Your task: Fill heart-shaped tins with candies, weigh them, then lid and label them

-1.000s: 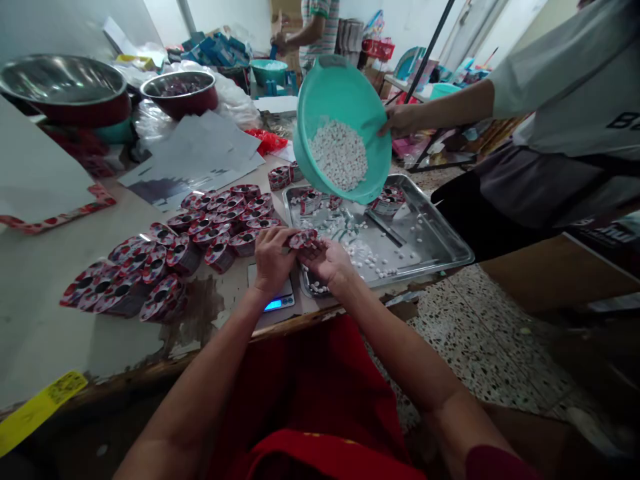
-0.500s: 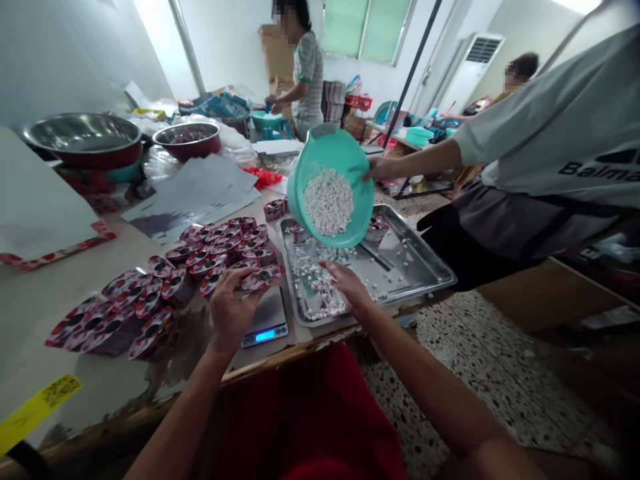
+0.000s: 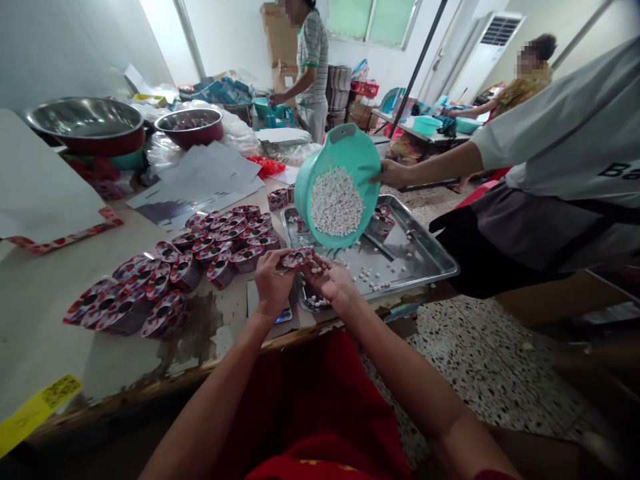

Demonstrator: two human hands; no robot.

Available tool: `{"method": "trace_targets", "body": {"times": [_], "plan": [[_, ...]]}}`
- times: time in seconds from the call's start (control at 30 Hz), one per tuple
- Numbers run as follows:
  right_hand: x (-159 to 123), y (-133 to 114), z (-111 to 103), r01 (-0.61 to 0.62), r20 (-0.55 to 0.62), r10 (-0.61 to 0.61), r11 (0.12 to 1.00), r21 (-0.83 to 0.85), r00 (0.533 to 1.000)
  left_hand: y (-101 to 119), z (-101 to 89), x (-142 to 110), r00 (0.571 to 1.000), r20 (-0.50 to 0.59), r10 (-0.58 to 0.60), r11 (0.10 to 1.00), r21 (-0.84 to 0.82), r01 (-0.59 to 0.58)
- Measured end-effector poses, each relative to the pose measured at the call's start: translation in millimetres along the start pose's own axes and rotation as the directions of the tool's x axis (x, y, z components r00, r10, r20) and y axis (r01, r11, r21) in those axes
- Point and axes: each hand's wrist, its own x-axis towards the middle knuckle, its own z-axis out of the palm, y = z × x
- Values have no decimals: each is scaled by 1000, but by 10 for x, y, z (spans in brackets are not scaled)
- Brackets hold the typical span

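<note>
by the tray (image 3: 423, 257), my gripping left hand (image 3: 273, 281) now brings a carton (image 3: 297, 258) within reach of pellets (image 3: 316, 271) on my open right hand (image 3: 337, 281).

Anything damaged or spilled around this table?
The table looks damaged near its front edge: the pale surface is worn to ragged brown patches. Small white pieces lie scattered loosely in the metal tray, rather than piled.

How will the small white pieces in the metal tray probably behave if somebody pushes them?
The white pieces would likely roll or slide easily, because they look rounded and lie loose on the smooth metal tray. They are probably firm and not sticky, since those heaped in the teal basin show separate shapes.
</note>
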Motion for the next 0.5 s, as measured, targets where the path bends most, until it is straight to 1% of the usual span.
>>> {"method": "trace_targets", "body": {"times": [0.03,0.07,0.1,0.13,0.17,0.2,0.23,0.27,0.3,0.33,0.37,0.4,0.43,0.47,0.5], "plan": [[-36,-16,-10,8,-19,-9,1000,-23,1000,-14,-24,14,993,-18,-112,986,-126,109],[-76,-35,-31,18,-33,-19,999,-48,999,-25,-71,22,976,-24,-218,945,-255,205],[-119,-57,-62,26,-40,-29,998,-62,999,-35,-139,18,952,-18,-306,889,-364,279],[-161,-85,-104,43,-35,-47,995,-92,998,-48,-226,3,928,-8,-372,835,-439,331],[-202,-121,-155,79,-17,-83,984,-158,996,-67,-323,-26,908,-1,-419,799,-475,368],[-240,-167,-212,139,13,-141,953,-270,990,-93,-422,-66,893,3,-450,783,-480,396],[-274,-223,-273,227,62,-222,880,-417,973,-128,-515,-115,883,13,-469,779,-464,420],[-302,-290,-335,333,142,-310,747,-576,940,-170,-594,-170,877,28,-480,783,-437,442],[-325,-367,-393,437,247,-385,553,-709,889,-217,-655,-226,875,53,-481,793,-398,461],[-342,-453,-448,517,360,-432,334,-788,827,-263,-702,-280,878,75,-473,812,-349,467],[-355,-545,-500,566,456,-455,136,-813,765,-306,-739,-329,887,92,-452,839,-294,458],[-367,-640,-549,587,530,-466,-28,-809,708,-341,-776,-372,902,93,-423,871,-235,432],[-378,-735,-600,583,576,-476,-152,-798,665,-364,-822,-411,919,76,-388,901,-179,395],[-392,-827,-656,558,590,-498,-233,-797,636,-372,-888,-446,936,44,-350,927,-130,353],[-412,-912,-719,522,581,-527,-277,-807,620,-365,-980,-483,950,6,-313,946,-89,313]]}}
